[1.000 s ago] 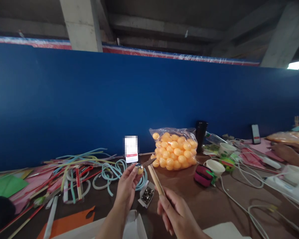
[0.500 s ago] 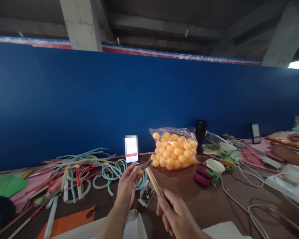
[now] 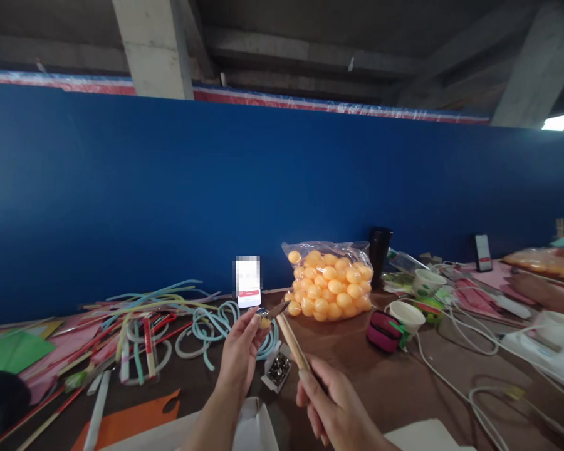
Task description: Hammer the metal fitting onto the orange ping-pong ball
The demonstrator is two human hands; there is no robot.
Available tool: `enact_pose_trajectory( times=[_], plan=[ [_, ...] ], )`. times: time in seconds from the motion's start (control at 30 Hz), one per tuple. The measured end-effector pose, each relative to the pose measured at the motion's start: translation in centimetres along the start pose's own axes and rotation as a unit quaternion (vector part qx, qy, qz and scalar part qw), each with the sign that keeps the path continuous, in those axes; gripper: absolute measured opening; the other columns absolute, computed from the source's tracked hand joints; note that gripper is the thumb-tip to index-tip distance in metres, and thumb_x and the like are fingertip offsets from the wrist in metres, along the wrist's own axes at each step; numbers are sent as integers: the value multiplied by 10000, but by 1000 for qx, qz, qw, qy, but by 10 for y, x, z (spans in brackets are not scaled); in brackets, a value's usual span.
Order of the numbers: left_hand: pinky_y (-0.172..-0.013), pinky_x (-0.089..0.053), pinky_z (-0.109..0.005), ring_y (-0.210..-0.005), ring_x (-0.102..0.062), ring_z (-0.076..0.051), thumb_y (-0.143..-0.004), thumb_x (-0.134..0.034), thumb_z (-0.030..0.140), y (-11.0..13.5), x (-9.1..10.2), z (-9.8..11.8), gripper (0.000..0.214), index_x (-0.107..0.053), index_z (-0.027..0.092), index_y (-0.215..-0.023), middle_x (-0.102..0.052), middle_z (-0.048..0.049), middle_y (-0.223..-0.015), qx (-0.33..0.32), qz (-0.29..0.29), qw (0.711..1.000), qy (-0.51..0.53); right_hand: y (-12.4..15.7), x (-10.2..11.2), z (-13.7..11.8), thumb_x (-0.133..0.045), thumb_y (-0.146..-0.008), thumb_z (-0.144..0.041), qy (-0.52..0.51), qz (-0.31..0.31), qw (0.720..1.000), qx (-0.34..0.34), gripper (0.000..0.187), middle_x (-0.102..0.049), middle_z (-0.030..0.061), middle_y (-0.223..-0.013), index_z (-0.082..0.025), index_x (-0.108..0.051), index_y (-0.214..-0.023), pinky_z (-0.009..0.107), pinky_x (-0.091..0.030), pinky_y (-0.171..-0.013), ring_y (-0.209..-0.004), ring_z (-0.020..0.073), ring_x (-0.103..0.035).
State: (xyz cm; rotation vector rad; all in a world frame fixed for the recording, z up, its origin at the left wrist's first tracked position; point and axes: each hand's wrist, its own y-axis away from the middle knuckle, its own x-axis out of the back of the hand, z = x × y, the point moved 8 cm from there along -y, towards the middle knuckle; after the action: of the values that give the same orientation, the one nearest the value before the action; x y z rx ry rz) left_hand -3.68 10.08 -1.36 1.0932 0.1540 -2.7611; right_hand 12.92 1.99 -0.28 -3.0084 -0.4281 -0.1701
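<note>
Item, near right: right hand (image 3: 326, 399), closed round a wooden-handled hammer (image 3: 292, 341). Item, between the hands: open carton (image 3: 271, 384), many shiny metal pieces (image 3: 279, 367) inside. Item, centre: left hand (image 3: 239, 344), fingertips pinching a small round piece (image 3: 264, 323), shiny above, yellowish below, by the hammer head; contact I cannot confirm; work on it I judge under way, completion unclear. Item, far: clear bag (image 3: 343, 248), many orange balls (image 3: 329, 272) inside.

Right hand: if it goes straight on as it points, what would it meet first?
Probably the small round item in the left hand, beside the wooden-handled tool's dark head; depth is unclear.
</note>
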Motion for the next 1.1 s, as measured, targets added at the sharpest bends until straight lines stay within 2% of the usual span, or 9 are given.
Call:
enact_pose_trajectory(
  times=[0.2, 0.33, 0.53, 0.83, 1.0, 1.1],
  plan=[
    [-784, -529, -271, -768, -676, -132, -665, -808, 279, 0, -1, 1, 327, -702, 158, -950, -722, -44, -888, 2, -3, 1000, -1, 1, 0, -3, -437, -933, -588, -4, -1, 1000, 0, 438, -573, -22, -720, -182, -551, -1051, 112, -288, -316, -371, 23, -416],
    [-792, -532, -269, -811, -679, -142, -672, -804, 270, 1, -1, 1, 317, -703, 160, -952, -725, -55, -920, 4, -2, 1000, 4, 2, -3, -8, -440, -927, -597, 11, -24, 1000, 4, 448, -580, -9, -720, -175, -559, -1022, 125, -286, -313, -373, 35, -430],
    [-778, -544, -264, -789, -679, -136, -690, -793, 259, 2, -2, 2, 308, -704, 163, -969, -726, -54, -883, 5, -4, 1000, 26, 4, 2, -16, -441, -911, -625, -14, 26, 999, 30, 471, -549, -20, -675, -170, -546, -849, 138, -269, -321, -354, 27, -395],
    [-793, -530, -272, -836, -675, -146, -702, -784, 257, 1, -4, 0, 316, -691, 159, -987, -714, -66, -964, 7, -16, 1000, 15, 2, -3, -14, -409, -929, -611, 40, -20, 999, 22, 482, -578, -9, -709, -172, -560, -1057, 144, -302, -324, -376, 53, -441],
    [-810, -521, -281, -841, -676, -152, -689, -791, 268, 2, -4, 0, 314, -693, 158, -967, -719, -62, -944, 5, -15, 1000, 6, 3, -1, -14, -414, -932, -601, 44, -8, 999, 13, 457, -575, -11, -695, -172, -571, -942, 135, -290, -316, -370, 45, -430],
    [-800, -523, -277, -819, -674, -145, -673, -802, 271, 3, -3, 1, 326, -696, 163, -962, -720, -56, -935, 4, -5, 1000, 5, 3, -3, -14, -408, -937, -596, 42, -25, 999, 14, 461, -579, -3, -722, -169, -567, -1001, 135, -322, -329, -388, 47, -441]
  ],
)
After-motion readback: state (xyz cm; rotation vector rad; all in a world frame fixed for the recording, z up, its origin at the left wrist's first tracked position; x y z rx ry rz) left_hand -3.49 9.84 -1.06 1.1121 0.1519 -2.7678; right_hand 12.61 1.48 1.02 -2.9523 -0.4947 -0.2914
